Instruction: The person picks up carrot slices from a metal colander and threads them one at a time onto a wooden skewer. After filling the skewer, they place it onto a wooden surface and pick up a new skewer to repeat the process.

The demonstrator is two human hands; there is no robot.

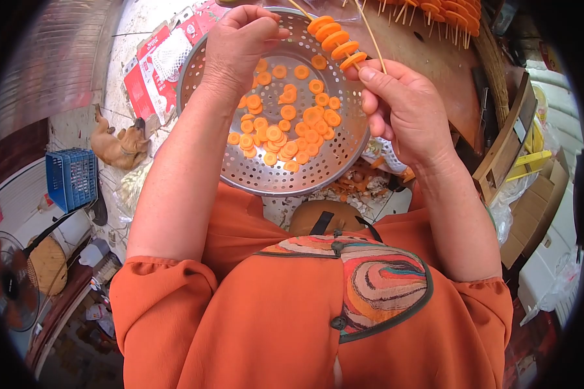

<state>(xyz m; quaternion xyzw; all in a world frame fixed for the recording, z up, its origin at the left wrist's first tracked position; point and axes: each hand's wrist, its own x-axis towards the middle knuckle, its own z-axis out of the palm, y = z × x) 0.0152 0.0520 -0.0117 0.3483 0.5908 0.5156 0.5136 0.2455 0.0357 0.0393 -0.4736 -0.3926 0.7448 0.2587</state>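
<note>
a tiled floor (pixel 71 129) is lying below; the left hand (pixel 243 42) is curling, contents unclear; the right hand (pixel 405 97) is pinching a carrot skewer (pixel 335 40), best held steady.

Bright light covers my fingers (pixel 375 78); the colander (pixel 347 133) shines softly, a ribbed panel (pixel 61 55) bows at ten o'clock, and corners are black.
</note>
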